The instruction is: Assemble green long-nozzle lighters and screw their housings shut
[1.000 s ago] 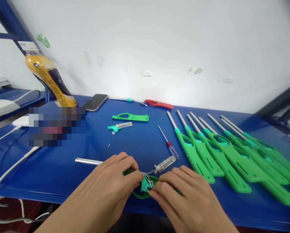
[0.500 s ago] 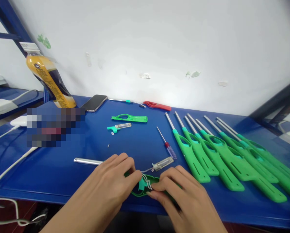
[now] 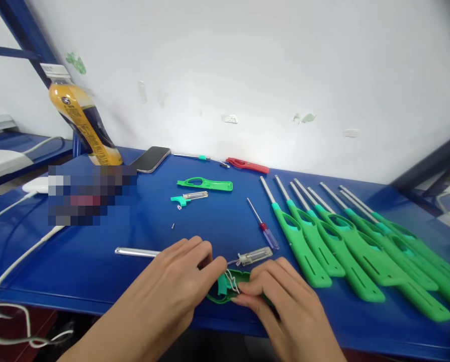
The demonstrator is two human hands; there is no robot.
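Observation:
At the table's front edge lies an opened green lighter shell (image 3: 242, 275), partly hidden by my hands. My left hand (image 3: 185, 274) is closed on its neck end, from which a metal tube (image 3: 136, 252) sticks out leftward. Inside the shell sit a teal trigger (image 3: 222, 285) and a thin white wire (image 3: 231, 279). My right hand (image 3: 285, 296) pinches the wire's end over the shell with thumb and forefinger. Just behind the shell is a clear fuel tank (image 3: 257, 256), with a thin tube running toward my left hand.
Several green lighters (image 3: 345, 246) lie at right, beside a screwdriver (image 3: 263, 224). Further back are a green shell half (image 3: 213, 185), a second tank with trigger (image 3: 194, 196), a screw (image 3: 173, 225), a red shell (image 3: 247, 165), a phone (image 3: 152, 159) and a bottle (image 3: 85, 120).
The whole view has shifted slightly, with the scene sitting a little further right. My left thumb has moved slightly over the shell; my right hand still pinches the wire.

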